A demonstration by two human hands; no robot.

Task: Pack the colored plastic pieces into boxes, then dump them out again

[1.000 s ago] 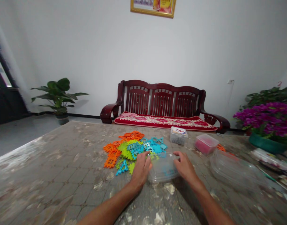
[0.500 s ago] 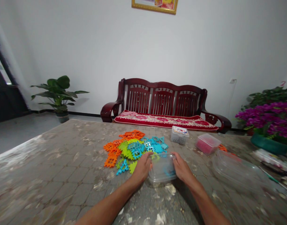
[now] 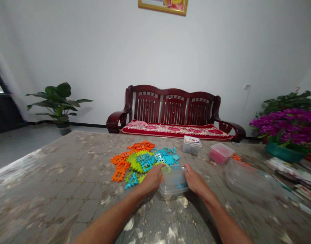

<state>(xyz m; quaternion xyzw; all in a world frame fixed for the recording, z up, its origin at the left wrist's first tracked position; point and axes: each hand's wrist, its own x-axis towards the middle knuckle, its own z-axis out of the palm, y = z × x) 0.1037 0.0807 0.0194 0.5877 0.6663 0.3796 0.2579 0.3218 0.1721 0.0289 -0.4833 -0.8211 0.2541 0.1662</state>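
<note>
Clear plastic tub [image 3: 173, 182] is sitting on the worktop [image 3: 56, 169] directly in front of me, and I am clamping it from both sides. My left hand [image 3: 149, 180] is pressing against its left wall and my right hand [image 3: 196, 181] against its right wall, with the fingers of each reaching its upper rim. A blue plastic piece [image 3: 182, 185] is showing through the tub. Just left of the tub, a pile of interlocking plastic pieces [image 3: 142, 162] in orange, green and blue is lying flat beside my left hand. Toward the far edge of the worktop, a small labelled box [image 3: 191, 145] and a pink-filled plastic tub [image 3: 221, 153] are standing. A large clear plastic container [image 3: 249, 179] is lying to my right. A red-cushioned wooden bench [image 3: 174, 108] is standing beyond the worktop.
</note>
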